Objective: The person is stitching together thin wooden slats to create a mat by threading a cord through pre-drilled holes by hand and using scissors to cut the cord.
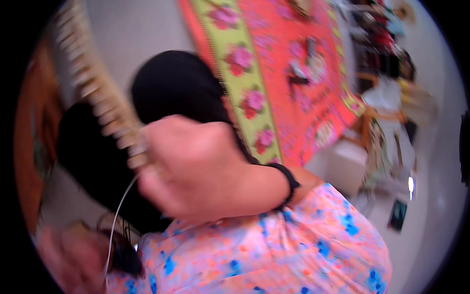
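Head view: your right hand (pixel 196 166) pinches the lower end of an apparently beaded garland (pixel 94 90), slanting up-left, outside the floral cloth's (pixel 276 93) left edge; your left hand (pixel 73 255), farther, blurs, its grip unclear.

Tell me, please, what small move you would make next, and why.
I would probably take up the slack in the thin white cord with the left hand: the cord bows down toward it from the right hand, whose grip is closed at the lower end of the beige strip. Blur hides whether the left hand holds it.
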The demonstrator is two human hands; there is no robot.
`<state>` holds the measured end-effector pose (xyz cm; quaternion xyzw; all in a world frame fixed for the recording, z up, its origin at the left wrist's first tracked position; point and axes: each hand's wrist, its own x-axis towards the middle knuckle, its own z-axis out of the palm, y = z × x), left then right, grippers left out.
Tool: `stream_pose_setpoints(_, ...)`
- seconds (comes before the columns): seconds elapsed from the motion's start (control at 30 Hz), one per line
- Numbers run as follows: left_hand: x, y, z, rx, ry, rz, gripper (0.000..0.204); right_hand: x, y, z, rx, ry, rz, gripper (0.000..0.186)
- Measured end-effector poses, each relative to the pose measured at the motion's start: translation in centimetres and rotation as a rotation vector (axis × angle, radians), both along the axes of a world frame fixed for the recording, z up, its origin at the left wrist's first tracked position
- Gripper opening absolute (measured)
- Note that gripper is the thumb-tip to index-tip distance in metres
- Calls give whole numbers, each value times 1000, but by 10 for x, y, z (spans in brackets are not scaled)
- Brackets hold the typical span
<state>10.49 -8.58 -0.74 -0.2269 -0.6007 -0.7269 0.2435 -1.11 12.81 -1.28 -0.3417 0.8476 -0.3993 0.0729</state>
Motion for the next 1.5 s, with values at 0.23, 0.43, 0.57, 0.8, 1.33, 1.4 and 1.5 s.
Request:
stream_pose_setpoints(0.23, -9, 23, -43, -252, -514, 308, 22, 1, 7, 23, 239, -73, -24, 13)
stream_pose_setpoints(0.43, -12, 44, -56, -451, -350, 433, 19, -5, 17, 16, 198, -83, -15, 9)
stream_pose_setpoints(0.57, -15, 49, -60, -521, -310, 474, 18, -3, 15, 17, 214, -112, -53, 12)
stream_pose_setpoints(0.8, -20, 51, -60, -553, -273, 492, 18, -5, 18, 13, 218, -82, -47, 12)
stream_pose_setpoints(1.33, -25, 49, -40, -725, -225, 460, 10, -3, 14, 16, 221, -44, -9, 10)
stream_pose_setpoints(1.4, -28, 49, -40, -718, -226, 429, 9, -2, 12, 17, 229, -36, 1, 10)
stream_pose_setpoints(1.5, -30, 48, -41, -711, -232, 416, 9, -2, 11, 18, 226, -54, 14, 11)
